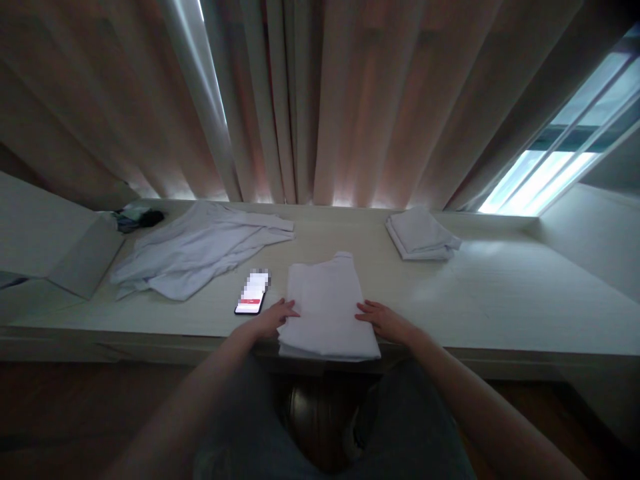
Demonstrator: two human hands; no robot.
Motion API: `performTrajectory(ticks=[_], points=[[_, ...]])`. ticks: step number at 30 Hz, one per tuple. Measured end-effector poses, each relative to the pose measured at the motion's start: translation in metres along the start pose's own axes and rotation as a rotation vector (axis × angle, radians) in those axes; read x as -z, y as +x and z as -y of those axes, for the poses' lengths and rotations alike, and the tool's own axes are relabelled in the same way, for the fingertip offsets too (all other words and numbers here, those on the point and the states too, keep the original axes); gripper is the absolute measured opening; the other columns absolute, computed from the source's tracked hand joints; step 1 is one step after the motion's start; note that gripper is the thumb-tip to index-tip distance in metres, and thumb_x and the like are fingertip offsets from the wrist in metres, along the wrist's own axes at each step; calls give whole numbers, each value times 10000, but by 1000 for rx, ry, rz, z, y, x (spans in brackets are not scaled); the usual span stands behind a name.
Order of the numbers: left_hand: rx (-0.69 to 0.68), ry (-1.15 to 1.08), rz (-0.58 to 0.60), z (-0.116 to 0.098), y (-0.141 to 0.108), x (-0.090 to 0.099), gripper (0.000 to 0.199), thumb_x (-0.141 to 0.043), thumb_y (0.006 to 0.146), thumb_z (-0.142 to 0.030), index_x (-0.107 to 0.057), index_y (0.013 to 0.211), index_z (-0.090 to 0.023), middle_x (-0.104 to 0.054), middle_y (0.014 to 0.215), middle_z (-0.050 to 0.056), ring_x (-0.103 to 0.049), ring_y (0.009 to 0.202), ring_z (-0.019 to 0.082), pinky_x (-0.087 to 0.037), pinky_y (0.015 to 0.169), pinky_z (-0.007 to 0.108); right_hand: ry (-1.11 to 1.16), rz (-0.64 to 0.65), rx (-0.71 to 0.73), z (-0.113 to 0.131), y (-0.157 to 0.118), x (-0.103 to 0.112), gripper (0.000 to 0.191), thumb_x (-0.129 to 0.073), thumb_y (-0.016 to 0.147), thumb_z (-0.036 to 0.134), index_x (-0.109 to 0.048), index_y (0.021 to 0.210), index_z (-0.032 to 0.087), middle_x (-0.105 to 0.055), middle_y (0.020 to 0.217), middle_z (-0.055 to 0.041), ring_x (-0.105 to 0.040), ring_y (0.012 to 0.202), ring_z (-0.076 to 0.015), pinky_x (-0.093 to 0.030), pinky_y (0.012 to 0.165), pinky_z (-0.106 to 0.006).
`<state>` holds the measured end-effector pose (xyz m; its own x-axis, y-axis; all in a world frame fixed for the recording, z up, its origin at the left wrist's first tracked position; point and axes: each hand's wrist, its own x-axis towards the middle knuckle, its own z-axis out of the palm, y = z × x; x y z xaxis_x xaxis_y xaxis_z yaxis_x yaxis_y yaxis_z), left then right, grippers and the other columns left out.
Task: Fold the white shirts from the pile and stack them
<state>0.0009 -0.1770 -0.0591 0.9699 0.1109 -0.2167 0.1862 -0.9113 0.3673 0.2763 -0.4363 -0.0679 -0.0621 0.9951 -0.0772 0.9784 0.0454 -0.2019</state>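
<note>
A white shirt point(327, 300), folded into a long rectangle, lies in front of me, its near end reaching over the ledge's front edge. On its left side rests my left hand point(277, 316), fingers stretched out and touching the cloth. My right hand point(384, 321) lies at the opposite side with spread fingertips on the fabric. Neither hand grasps anything. Just left of the folded shirt is a phone point(251, 293) with a lit screen, partly blurred out.
A loose, unfolded white shirt point(200, 247) spreads across the ledge point(500, 300) at left. Farther back on the right sits a folded white garment point(423, 235). Dark cloth items point(140, 219) lie by a white box-like panel point(55, 233). Curtains point(370, 100) hang behind.
</note>
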Motion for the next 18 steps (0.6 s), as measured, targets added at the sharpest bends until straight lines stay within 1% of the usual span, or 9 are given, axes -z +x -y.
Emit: performTrajectory(ticks=[2, 4, 8, 11, 14, 16, 18], points=[[19, 57, -5, -4, -4, -1, 535, -429, 730, -56, -465, 1225, -257, -285, 1415, 33, -195, 1311, 202, -184, 1061, 405, 12, -4, -8, 3, -3, 1, 492, -441, 758, 140, -488, 1238, 230, -349, 1370, -38, -288, 1267, -189, -213, 1057, -376], [40, 138, -20, -10, -8, -3, 561, -418, 737, -71, -427, 1261, -271, -263, 1424, 40, -206, 1307, 220, -191, 1055, 407, 18, -14, -28, 7, -6, 1, 516, -457, 741, 141, -477, 1249, 229, -322, 1385, -35, -269, 1276, -197, -219, 1054, -376], [-7, 249, -5, -17, -16, -8, 718, -508, 696, -150, -253, 1354, -284, -184, 1448, 65, -168, 1314, 257, -158, 1056, 431, 22, -45, -62, 13, -11, -3, 577, -458, 729, 141, -414, 1295, 243, -254, 1415, -26, -246, 1285, -198, -221, 1049, -372], [-23, 275, 13, -18, -19, -12, 817, -566, 659, -189, -180, 1371, -301, -127, 1461, 64, -129, 1322, 269, -151, 1053, 444, 16, -67, -73, 14, -14, -6, 596, -474, 724, 160, -392, 1309, 246, -237, 1423, -29, -244, 1284, -205, -224, 1044, -371], [-13, 289, -27, -16, -16, -15, 819, -546, 648, -112, -205, 1358, -336, -137, 1461, 47, -138, 1320, 268, -166, 1046, 451, 3, -75, -95, 15, -15, -10, 614, -489, 711, 162, -388, 1311, 244, -248, 1421, -34, -248, 1280, -217, -231, 1037, -385], [-6, 280, -63, -15, -13, -16, 785, -495, 655, -43, -262, 1336, -354, -188, 1450, 31, -167, 1316, 250, -184, 1043, 440, -8, -84, -108, 14, -14, -14, 626, -487, 703, 145, -385, 1313, 239, -255, 1419, -38, -243, 1281, -223, -229, 1036, -394], [5, 243, -74, -15, -11, -15, 751, -468, 651, -3, -338, 1304, -349, -253, 1430, 24, -199, 1308, 234, -204, 1040, 423, -9, -96, -116, 12, -13, -18, 633, -481, 693, 117, -394, 1309, 231, -263, 1416, -40, -226, 1288, -225, -225, 1038, -396]])
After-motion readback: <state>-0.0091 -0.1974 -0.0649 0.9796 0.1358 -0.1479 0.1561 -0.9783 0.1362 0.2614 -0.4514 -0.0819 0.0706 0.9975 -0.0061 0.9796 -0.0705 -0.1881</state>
